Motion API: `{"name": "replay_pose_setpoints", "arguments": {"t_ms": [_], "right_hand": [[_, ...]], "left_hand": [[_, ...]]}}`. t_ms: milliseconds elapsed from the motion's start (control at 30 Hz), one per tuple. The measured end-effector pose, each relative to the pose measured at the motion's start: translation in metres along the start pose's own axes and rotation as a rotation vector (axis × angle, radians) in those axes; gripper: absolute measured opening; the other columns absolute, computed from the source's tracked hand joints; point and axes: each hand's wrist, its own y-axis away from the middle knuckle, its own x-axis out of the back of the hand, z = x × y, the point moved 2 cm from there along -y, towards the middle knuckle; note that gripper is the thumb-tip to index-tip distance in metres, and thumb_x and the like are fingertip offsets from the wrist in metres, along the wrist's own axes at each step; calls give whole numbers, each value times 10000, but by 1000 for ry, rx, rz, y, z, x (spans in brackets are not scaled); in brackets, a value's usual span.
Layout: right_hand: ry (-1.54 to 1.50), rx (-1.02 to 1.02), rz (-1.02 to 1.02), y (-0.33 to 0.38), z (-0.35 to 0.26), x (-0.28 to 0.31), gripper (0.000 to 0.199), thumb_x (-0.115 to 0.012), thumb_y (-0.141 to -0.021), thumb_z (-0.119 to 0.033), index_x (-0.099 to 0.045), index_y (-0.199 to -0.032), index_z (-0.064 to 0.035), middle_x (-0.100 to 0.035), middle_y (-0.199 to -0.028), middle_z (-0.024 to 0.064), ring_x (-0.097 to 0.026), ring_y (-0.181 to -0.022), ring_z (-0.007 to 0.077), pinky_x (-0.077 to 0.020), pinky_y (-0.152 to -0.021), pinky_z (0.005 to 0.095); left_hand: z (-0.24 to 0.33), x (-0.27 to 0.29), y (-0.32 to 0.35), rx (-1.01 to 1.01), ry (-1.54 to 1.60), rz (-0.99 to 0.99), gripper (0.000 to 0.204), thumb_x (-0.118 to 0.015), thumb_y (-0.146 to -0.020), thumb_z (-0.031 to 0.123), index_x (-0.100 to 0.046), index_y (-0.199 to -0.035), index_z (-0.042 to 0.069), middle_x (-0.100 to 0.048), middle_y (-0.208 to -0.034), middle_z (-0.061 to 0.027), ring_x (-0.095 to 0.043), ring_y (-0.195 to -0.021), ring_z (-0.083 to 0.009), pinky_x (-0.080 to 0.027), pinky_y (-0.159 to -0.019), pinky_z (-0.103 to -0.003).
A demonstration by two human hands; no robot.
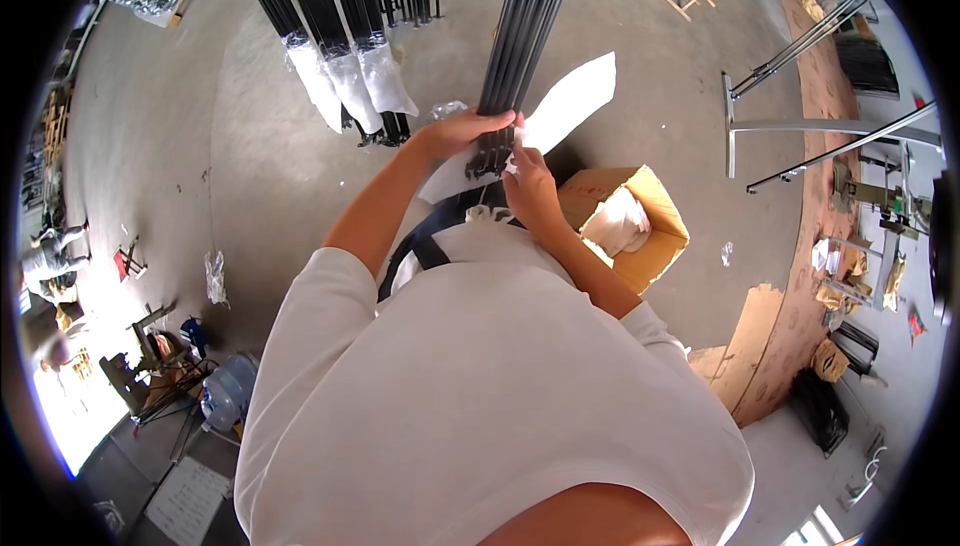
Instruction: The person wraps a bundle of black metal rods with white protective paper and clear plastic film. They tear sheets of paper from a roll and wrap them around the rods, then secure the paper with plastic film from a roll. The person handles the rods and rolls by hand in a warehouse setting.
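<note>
A bundle of long black metal tubes (530,26) stretches away from me, its near end close to my waist. My left hand (465,133) is closed round the bundle near that end, thumb lying across the top. Behind the tubes a white sheet (578,96), thin and flexible, sticks out on both sides. On the bundle's right side my right hand (532,186) is closed, its fingers pinching a bit of white material that looks like part of the sheet. Its fingertips are partly hidden.
An open cardboard box (648,264) with white sheets inside stands by my right forearm. Ahead to the left, several tube bundles have white-wrapped ends (345,81). Metal frames (780,128) stand at the right. A large water bottle (229,391) is at the lower left.
</note>
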Motion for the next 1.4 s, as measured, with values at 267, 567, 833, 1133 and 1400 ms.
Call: {"name": "replay_pose_setpoints", "arguments": {"t_ms": [267, 567, 833, 1133, 1400], "right_hand": [[302, 498, 115, -71, -10, 48, 445, -653, -700, -177, -527, -1095, -17, -530, -1099, 143, -455, -1051, 328, -284, -962, 451], [187, 238, -745, -105, 6, 53, 316, -615, -747, -172, -556, -1022, -29, -603, -946, 93, -483, -1068, 276, -31, -1083, 431], [95, 325, -659, -97, 6, 31, 404, -647, -711, -150, -525, -1081, -44, -555, -1075, 121, -479, -1076, 282, -106, -1072, 410], [-72, 413, -512, -99, 23, 4, 349, -669, -668, -176, -536, -928, 16, -571, -917, 195, -499, -1000, 340, -289, -984, 381], [-78, 312, -453, -97, 31, 0, 349, -682, -622, -139, -542, -901, 18, -571, -903, 208, -495, -954, 379, -395, -838, 411]], "left_hand": [[-4, 3, 6, -131, 23, 79, 487, -570, -773, 165, -424, -1217, 31, -498, -1149, -46, -447, -1065, -149, -319, -930, -276], [-46, 33, 66, 9, -523, 429, 426, -602, -738, 117, -468, -1136, 46, -538, -1032, -44, -501, -950, -128, -398, -810, -245], [-37, -20, 77, -143, -610, 845, 192, -644, -744, 153, -524, -746, 3, -520, -627, -15, -455, -599, -81, -386, -539, -255], [-30, -69, 48, -324, -510, 1129, 156, -581, -784, 136, -576, -827, -14, -608, -669, -90, -595, -605, -180, -461, -561, -300], [-18, -80, 53, -249, -1309, 1162, 340, -658, -714, 71, -503, -1011, 12, -499, -1105, -155, -537, -985, -262, -441, -809, -360]]}}
